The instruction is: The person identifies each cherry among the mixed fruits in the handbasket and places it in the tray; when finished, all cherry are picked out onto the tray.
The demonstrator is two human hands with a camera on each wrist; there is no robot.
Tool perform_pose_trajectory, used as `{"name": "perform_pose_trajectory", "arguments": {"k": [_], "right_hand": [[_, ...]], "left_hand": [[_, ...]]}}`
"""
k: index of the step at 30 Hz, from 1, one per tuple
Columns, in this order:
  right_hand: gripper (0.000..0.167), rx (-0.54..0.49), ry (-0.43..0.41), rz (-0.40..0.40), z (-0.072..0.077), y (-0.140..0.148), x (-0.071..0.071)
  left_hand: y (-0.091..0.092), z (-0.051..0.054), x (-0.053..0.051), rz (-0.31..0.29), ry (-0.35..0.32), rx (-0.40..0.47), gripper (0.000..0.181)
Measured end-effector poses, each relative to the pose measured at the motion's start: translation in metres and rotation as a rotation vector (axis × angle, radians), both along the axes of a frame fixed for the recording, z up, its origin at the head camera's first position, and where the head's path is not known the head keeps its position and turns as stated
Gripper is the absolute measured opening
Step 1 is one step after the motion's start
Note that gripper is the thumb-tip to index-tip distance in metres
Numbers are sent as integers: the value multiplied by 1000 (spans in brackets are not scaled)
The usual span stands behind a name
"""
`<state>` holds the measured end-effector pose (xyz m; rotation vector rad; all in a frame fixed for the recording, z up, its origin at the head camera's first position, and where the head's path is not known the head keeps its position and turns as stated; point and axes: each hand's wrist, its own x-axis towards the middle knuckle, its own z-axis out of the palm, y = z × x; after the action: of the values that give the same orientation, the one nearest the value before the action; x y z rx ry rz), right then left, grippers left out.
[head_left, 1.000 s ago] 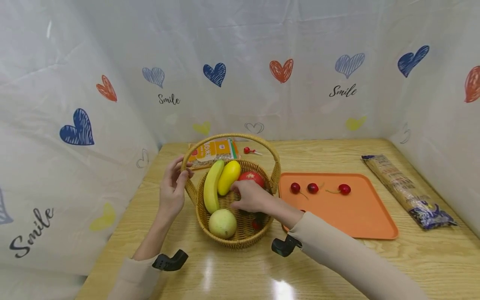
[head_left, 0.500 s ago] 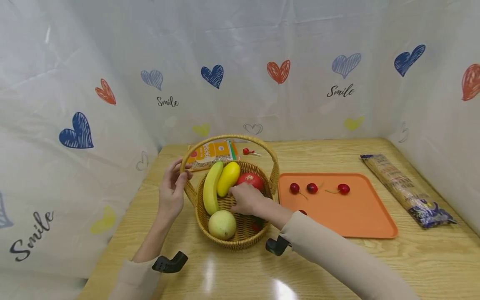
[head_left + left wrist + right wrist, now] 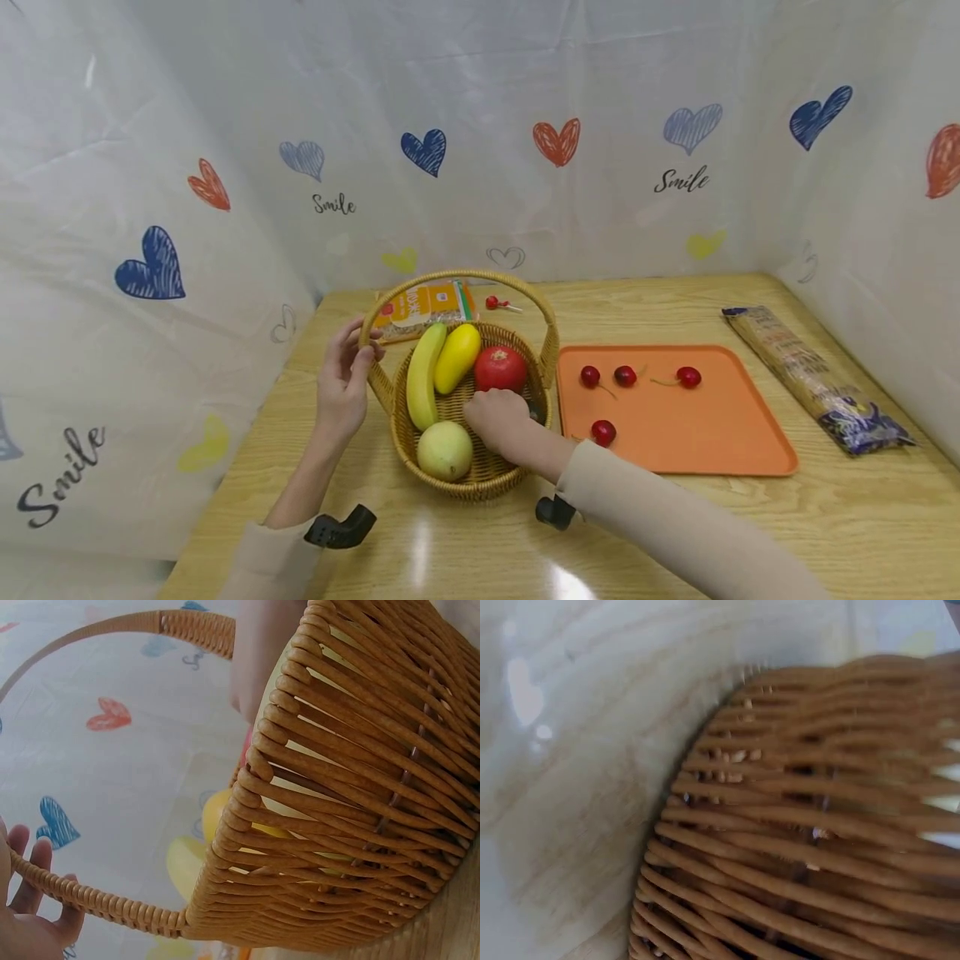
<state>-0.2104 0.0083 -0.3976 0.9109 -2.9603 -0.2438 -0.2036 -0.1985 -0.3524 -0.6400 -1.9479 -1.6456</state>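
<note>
wicker basket (image 3: 480, 488), hands (image 3: 341, 387) (image 3: 501, 421) at handle (image 3: 463, 273) and inside

The wicker basket (image 3: 474, 490) stands upright, its woven wall golden brown and its tall arched handle (image 3: 459, 273) raised above the rim. The left hand (image 3: 341, 379) grips the handle on the basket's left side. Along the basket's left inner wall lies a yellow banana (image 3: 424, 375), one end pointing to the back; just beside it, toward the basket's middle, a smooth, oval yellow fruit (image 3: 457, 359) leans lengthwise. A round red fruit (image 3: 499, 368) sits at the basket's back right, crown up. A pale yellow-green round fruit (image 3: 445, 451) rests at the basket's front left. The right hand (image 3: 501, 419) reaches down inside the basket's right half, knuckles up, its fingertips hidden.
</note>
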Motion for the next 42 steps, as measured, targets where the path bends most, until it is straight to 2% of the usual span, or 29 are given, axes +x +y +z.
{"name": "perform_pose_trajectory", "arguments": {"k": [5,12,19,27,32,42], "right_hand": [[19,13,16,-7,-3,-3,2],[16,-22,-33,-17,2,0,2],[22,-186,-85,21,7,6,-1],[9,-362,-67,133,12,12,-2],[17,-492,-89,175,16,19,-2],[23,-670,-78,239,23,31,8]], "left_hand": [[-4,-9,-8,-7,11,14,41],[3,5,3,-6,15,7,39],[7,9,5,-10,17,2,38],[6,8,7,-2,5,11,39],[7,8,7,-1,5,9,39],[8,8,7,5,14,9,40]]}}
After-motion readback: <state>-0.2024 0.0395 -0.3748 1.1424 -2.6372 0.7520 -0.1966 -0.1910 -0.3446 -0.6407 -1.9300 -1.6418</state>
